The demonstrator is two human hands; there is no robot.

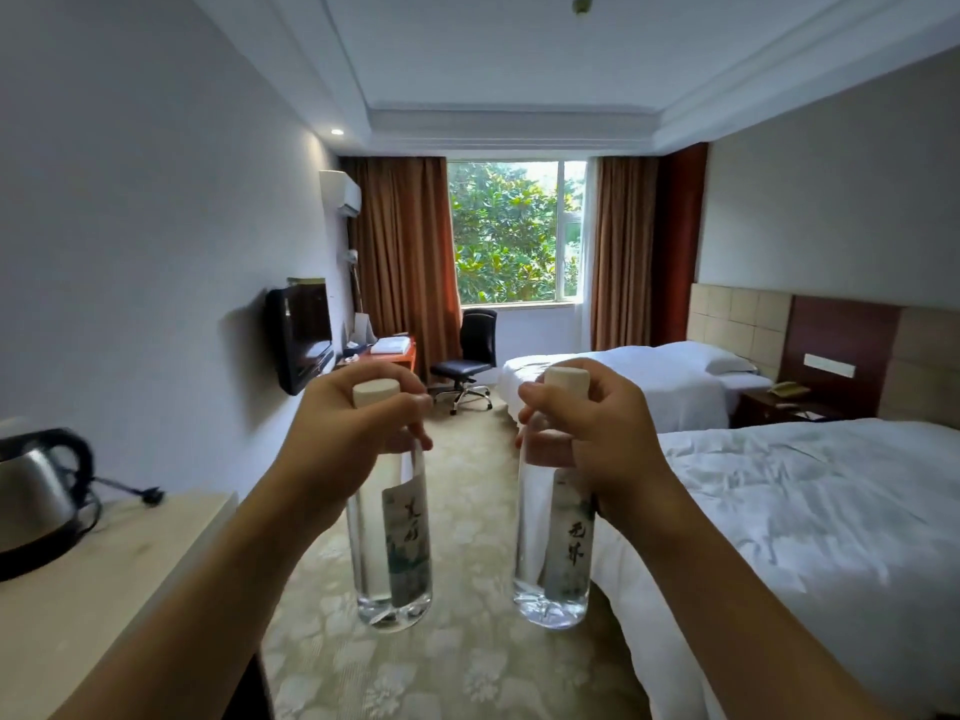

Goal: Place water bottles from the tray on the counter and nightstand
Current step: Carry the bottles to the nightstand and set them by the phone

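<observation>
I hold two clear water bottles upright in front of me, above the carpet. My left hand (353, 433) grips the neck of the left bottle (392, 553), just under its white cap. My right hand (587, 433) grips the neck of the right bottle (553, 558) the same way. Both bottles carry a painted paper label. The pale counter (104, 579) lies at my lower left, beside my left forearm. The dark nightstand (779, 407) stands far off on the right, between the two beds. No tray is in view.
A steel kettle (36, 496) with a loose black cord sits on the counter. A white bed (810, 537) fills the right side, with a second bed (639, 381) behind it. A carpeted aisle (457, 667) runs ahead to an office chair (465, 356) and a desk (389, 350).
</observation>
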